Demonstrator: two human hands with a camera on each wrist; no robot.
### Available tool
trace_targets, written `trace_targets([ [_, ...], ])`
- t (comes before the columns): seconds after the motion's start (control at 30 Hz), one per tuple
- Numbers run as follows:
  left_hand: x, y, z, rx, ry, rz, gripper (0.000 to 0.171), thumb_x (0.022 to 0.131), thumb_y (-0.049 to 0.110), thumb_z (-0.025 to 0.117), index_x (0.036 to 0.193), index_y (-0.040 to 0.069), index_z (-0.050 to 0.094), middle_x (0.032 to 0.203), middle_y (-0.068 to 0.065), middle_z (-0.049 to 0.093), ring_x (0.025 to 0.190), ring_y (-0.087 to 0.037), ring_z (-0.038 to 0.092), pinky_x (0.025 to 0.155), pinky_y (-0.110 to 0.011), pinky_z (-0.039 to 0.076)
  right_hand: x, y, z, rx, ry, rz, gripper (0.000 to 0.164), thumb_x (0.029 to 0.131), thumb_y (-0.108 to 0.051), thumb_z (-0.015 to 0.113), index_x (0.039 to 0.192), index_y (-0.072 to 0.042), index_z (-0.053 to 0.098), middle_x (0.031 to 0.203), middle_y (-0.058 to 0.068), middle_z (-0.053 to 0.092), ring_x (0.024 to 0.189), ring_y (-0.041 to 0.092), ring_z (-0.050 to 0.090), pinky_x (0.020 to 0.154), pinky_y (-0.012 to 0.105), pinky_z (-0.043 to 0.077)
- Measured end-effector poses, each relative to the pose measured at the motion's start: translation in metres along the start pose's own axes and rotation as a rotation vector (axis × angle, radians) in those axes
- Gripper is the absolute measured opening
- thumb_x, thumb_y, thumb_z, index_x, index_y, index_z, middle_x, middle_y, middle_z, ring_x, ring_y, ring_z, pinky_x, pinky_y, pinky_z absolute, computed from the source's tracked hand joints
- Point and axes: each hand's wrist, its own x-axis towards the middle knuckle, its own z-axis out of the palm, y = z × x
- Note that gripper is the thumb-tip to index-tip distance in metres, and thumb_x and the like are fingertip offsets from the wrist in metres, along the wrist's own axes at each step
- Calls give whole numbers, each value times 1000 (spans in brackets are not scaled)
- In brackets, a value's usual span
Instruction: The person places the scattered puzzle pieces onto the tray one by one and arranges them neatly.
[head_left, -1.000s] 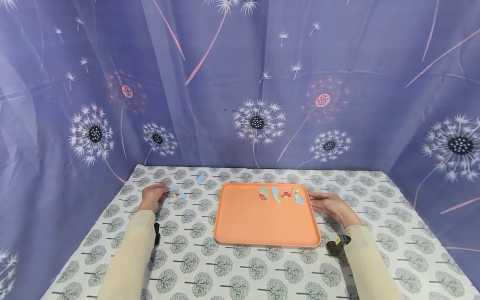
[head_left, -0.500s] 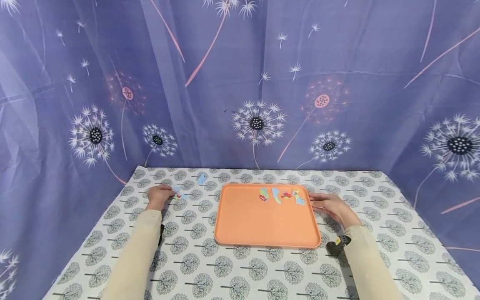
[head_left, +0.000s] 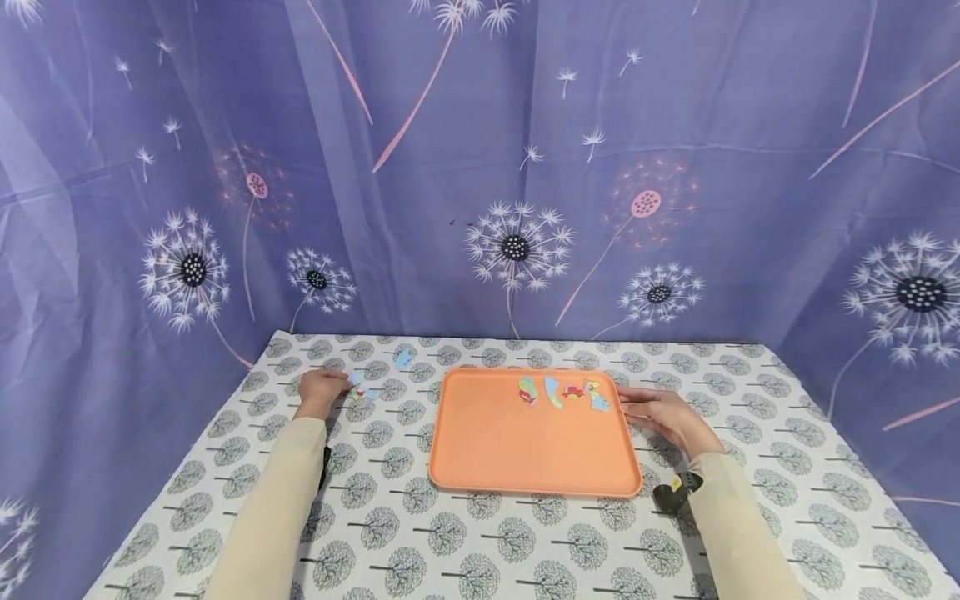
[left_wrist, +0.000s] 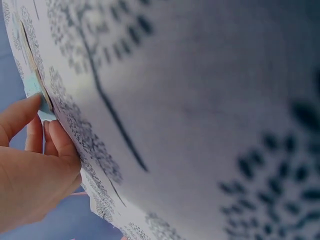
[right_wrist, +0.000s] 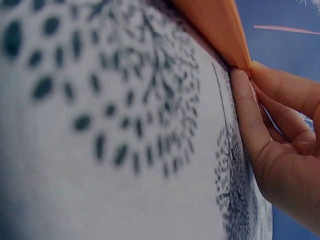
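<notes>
At the left side of the table, my left hand (head_left: pixel 322 392) pinches a light-blue puzzle piece (left_wrist: pixel 34 86) between thumb and fingers, low over the cloth. A colourful puzzle piece (head_left: pixel 365 392) lies right beside those fingertips, and a blue puzzle piece (head_left: pixel 403 358) sits farther back. My right hand (head_left: pixel 663 412) holds the right rim of an orange tray (head_left: pixel 525 450); the right wrist view has its fingertips on both sides of the tray's edge. Along the tray's back right lie several puzzle pieces, among them a red one (head_left: pixel 573 392) and a curved blue one (head_left: pixel 552 392).
A white cloth (head_left: pixel 480 575) printed with grey trees covers the table. Behind it hangs a purple curtain (head_left: pixel 420 275) with dandelions. Each wrist wears a black camera, the right one (head_left: pixel 671 496) close to the tray's right edge.
My left hand has shifted slightly right along the cloth, and the light-blue piece at its fingertips has moved with it. The right hand and the tray stay put.
</notes>
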Motion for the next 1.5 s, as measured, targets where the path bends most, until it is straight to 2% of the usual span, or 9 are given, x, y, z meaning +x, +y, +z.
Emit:
trace_targets([
  [0.13, 0, 0, -1, -27, -18, 25, 19, 86, -2, 64, 103, -11, 68, 90, -20, 67, 73, -25, 63, 60, -31, 54, 0, -1, 0, 1, -3, -5, 59, 89, 7, 60, 141, 14, 32, 133, 27, 52, 92, 8, 65, 92, 28, 54],
  [0.37, -2, 4, -1, -114, -78, 27, 24, 90, 3, 62, 112, -8, 64, 83, -4, 63, 68, -15, 58, 59, -28, 50, 2, -1, 1, -6, 0, 5, 59, 89, 5, 61, 141, 13, 34, 134, 27, 51, 93, 9, 65, 93, 28, 54],
  [0.63, -6, 18, 8, -227, -204, 59, 40, 92, 1, 61, 130, -5, 55, 90, -12, 68, 66, -12, 62, 62, -31, 57, 0, -1, 1, -21, -1, 11, 59, 90, 4, 61, 142, 11, 34, 139, 29, 45, 94, 7, 65, 94, 28, 54],
  [0.77, -8, 23, 16, -237, -267, 57, 46, 93, 1, 60, 138, 1, 49, 93, -12, 68, 61, -12, 58, 53, -30, 44, -1, 0, 1, -20, -12, 6, 59, 90, 5, 60, 141, 13, 33, 138, 30, 45, 94, 9, 65, 94, 28, 54],
  [0.87, -10, 29, 22, -236, -295, 54, 51, 94, 2, 58, 143, 5, 45, 95, -9, 65, 71, -18, 65, 64, -30, 54, -2, 1, 1, -9, -12, 5, 59, 89, 6, 60, 141, 13, 33, 137, 30, 46, 93, 9, 66, 93, 28, 54],
  [0.93, -12, 33, 28, -258, -310, 42, 54, 94, 2, 59, 145, 8, 43, 98, -10, 63, 86, -25, 68, 81, -35, 59, -1, 1, 1, -1, -10, 3, 59, 89, 6, 60, 141, 14, 33, 136, 29, 48, 93, 9, 66, 93, 28, 54],
  [1.03, -15, 40, 36, -307, -337, 35, 58, 94, -2, 58, 147, 9, 39, 106, -18, 60, 100, -31, 65, 97, -40, 53, 0, 1, 1, 7, -15, -1, 59, 89, 7, 60, 141, 14, 33, 132, 26, 53, 92, 9, 66, 93, 28, 54],
  [1.3, -22, 58, 56, -361, -379, 41, 57, 91, -7, 59, 144, 8, 44, 95, -11, 58, 75, -13, 67, 90, -33, 57, 1, 2, -1, 29, -19, -9, 60, 89, 7, 60, 141, 16, 31, 121, 18, 62, 91, 10, 66, 92, 29, 55],
  [1.5, -33, 78, 76, -416, -415, 50, 51, 91, -7, 60, 139, 5, 50, 100, -17, 60, 73, -14, 67, 87, -33, 58, 0, 1, -1, 17, -14, -1, 60, 89, 6, 61, 141, 15, 32, 128, 24, 56, 92, 10, 66, 93, 29, 54],
])
